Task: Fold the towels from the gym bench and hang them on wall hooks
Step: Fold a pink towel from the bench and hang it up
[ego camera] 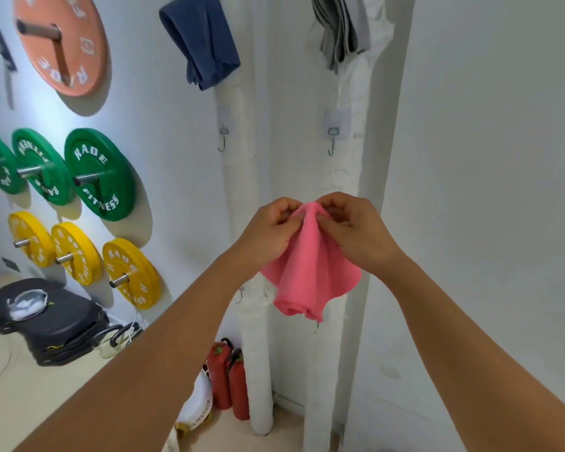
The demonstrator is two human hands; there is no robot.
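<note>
White gym walls meet at a corner lined with wrapped pipes, where two bare adhesive hooks, one on the left [222, 138] and one on the right [332, 138], wait below a navy towel [201, 40] and a grey towel [340, 27] already hung. From my remote seat, I judge the hanging step is in hand: my left hand [269, 231] and right hand [353, 230] both pinch the bunched top of a pink towel [310, 275], held in the air in front of the corner, below the free hooks and touching neither. It hangs with its long axis roughly vertical, peak up, folded edges pointing to the floor. Whether it has a loop I cannot tell. Next, I reckon, it needs lifting so the pinched peak goes over a hook tip.
</note>
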